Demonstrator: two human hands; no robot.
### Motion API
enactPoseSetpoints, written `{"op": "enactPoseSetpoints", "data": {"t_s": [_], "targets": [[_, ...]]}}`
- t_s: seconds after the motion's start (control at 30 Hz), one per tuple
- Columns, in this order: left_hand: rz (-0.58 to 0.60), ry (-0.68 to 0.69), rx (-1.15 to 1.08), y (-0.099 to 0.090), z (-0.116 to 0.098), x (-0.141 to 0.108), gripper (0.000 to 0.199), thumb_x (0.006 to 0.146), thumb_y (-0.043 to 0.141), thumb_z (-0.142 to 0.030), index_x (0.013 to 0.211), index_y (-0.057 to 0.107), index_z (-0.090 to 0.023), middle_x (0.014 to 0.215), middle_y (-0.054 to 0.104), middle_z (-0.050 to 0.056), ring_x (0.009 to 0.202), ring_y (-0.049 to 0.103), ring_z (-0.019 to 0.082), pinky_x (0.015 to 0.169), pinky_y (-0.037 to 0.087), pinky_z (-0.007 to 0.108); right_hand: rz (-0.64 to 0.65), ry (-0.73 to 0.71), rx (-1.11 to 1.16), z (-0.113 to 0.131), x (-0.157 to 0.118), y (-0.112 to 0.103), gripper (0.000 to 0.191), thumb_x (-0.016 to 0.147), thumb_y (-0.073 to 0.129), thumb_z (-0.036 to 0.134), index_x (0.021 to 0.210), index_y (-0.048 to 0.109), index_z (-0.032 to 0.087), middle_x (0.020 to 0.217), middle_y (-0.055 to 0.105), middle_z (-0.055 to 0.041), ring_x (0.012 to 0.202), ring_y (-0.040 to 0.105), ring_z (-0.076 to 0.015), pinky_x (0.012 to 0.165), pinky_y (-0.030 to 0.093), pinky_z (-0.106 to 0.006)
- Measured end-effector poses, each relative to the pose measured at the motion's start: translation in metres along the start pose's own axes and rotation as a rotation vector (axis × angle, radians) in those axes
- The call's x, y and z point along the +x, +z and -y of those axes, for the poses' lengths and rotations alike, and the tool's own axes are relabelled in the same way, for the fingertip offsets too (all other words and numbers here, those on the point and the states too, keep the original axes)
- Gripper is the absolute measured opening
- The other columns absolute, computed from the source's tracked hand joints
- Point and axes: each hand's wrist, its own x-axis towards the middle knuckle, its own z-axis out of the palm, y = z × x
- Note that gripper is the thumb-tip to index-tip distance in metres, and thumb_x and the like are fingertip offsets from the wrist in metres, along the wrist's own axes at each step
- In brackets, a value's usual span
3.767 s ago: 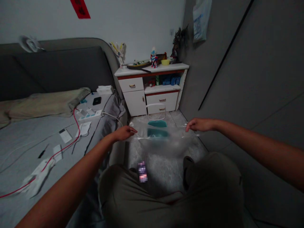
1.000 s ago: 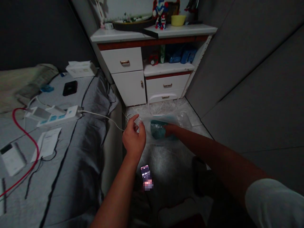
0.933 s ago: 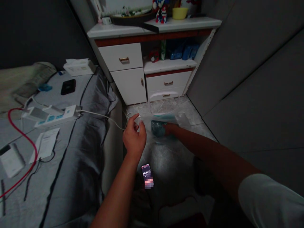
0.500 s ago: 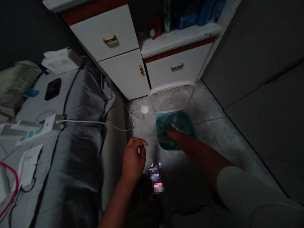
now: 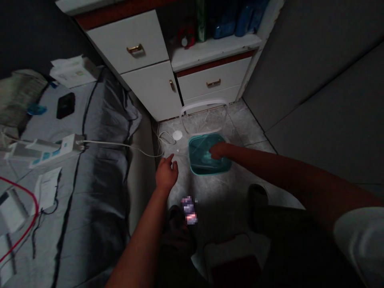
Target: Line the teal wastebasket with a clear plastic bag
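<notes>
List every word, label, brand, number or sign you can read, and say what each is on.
No text can be read.
Phone on the floor: screen pixelated, unreadable.
Paper sheet on the bed: print too small.
Tissue box: faint print, too blurred.
Power strip: blue patches, no legible lettering.

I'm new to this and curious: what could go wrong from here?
The thin clear plastic might tear or bunch up under the right hand, which reaches into the bin. A hard push could tip the bin. The left hand could snag the loose cable nearby.
</notes>
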Motion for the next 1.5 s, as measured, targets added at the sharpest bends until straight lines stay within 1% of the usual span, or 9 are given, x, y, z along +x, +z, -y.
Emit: {"op": "enactPoseSetpoints", "data": {"t_s": [0.17,0.27,0.37,0.5,0.6,0.73,1.0,1.17,1.5], "targets": [[-0.091,-0.119,0.100,-0.002,0.007,0.006,0.057,0.098,0.058,-0.041,0.151,0.064,-0.020,0.139,0.058,0.022,0.131,0.055,0.040,0.110,0.046,0.053,0.020,0.188,-0.203,-0.048,-0.070,-0.051,0.041,0.101,0.058,0.036,0.137,0.074,0.024,0.139,0.071,-0.0194,0.128,0.065,-0.0422,0.102,0.050,-0.059],[-0.230,-0.129,0.185,-0.008,-0.002,0.000,0.054,0.094,0.064,-0.039,0.147,0.067,-0.027,0.157,0.043,0.021,0.141,0.042,0.046,0.111,0.039,0.059,0.029,0.265,-0.264,-0.063,-0.105,-0.050,0.041,0.102,0.054,0.031,0.136,0.074,0.020,0.137,0.070,-0.0225,0.128,0.065,-0.0426,0.100,0.051,-0.057],[-0.220,0.055,0.222,-0.011,-0.020,-0.006,0.044,0.096,0.058,-0.024,0.138,0.072,-0.028,0.149,0.051,0.017,0.137,0.045,0.039,0.110,0.037,0.053,-0.071,0.178,-0.187,-0.061,-0.122,-0.029,0.046,0.101,0.053,0.028,0.145,0.068,0.024,0.142,0.068,-0.0183,0.128,0.066,-0.0374,0.100,0.052,-0.051],[0.101,0.337,0.236,0.000,-0.037,-0.005,0.043,0.099,0.049,-0.016,0.133,0.073,-0.026,0.133,0.067,0.013,0.127,0.057,0.032,0.109,0.039,0.046,-0.097,0.061,-0.057,-0.047,-0.123,0.003,0.054,0.098,0.060,0.031,0.151,0.060,0.025,0.148,0.065,-0.0142,0.128,0.066,-0.0303,0.103,0.051,-0.040],[0.229,0.352,0.309,0.014,-0.037,0.007,0.047,0.100,0.055,-0.023,0.146,0.064,-0.024,0.140,0.068,0.014,0.131,0.057,0.033,0.111,0.039,0.047,-0.057,0.061,-0.034,-0.043,-0.121,0.020,0.065,0.095,0.066,0.034,0.157,0.053,0.021,0.147,0.065,-0.0160,0.128,0.066,-0.0293,0.102,0.051,-0.037],[0.361,0.325,0.356,0.022,-0.025,0.024,0.046,0.098,0.062,-0.027,0.144,0.064,-0.023,0.131,0.076,0.014,0.129,0.062,0.032,0.112,0.039,0.048,-0.069,0.073,-0.037,-0.049,-0.121,0.034,0.053,0.097,0.064,0.031,0.148,0.060,0.020,0.143,0.068,-0.0149,0.126,0.067,-0.0290,0.098,0.050,-0.037],[0.399,0.316,0.347,0.031,-0.007,0.027,0.029,0.099,0.059,-0.027,0.123,0.075,-0.023,0.123,0.079,0.011,0.118,0.068,0.027,0.108,0.044,0.040,-0.043,0.043,0.046,-0.060,-0.122,0.046,0.025,0.098,0.059,0.025,0.113,0.078,0.018,0.121,0.078,-0.0118,0.110,0.071,-0.0236,0.088,0.047,-0.029],[0.395,0.465,0.356,0.038,0.008,0.018,0.025,0.098,0.055,-0.023,0.106,0.078,-0.020,0.114,0.079,0.011,0.111,0.069,0.027,0.103,0.047,0.039,-0.066,-0.032,0.125,-0.069,-0.125,0.052,0.023,0.096,0.064,0.025,0.107,0.081,0.014,0.111,0.081,-0.0096,0.098,0.073,-0.0205,0.082,0.046,-0.026],[0.481,0.743,0.462,0.053,0.035,0.011,0.027,0.100,0.053,-0.019,0.102,0.080,-0.017,0.111,0.077,0.015,0.108,0.069,0.030,0.093,0.050,0.039,0.047,-0.074,0.104,-0.073,-0.112,0.077,0.015,0.087,0.071,0.020,0.092,0.085,0.017,0.099,0.083,-0.0076,0.096,0.076,-0.0235,0.082,0.049,-0.027]]}}
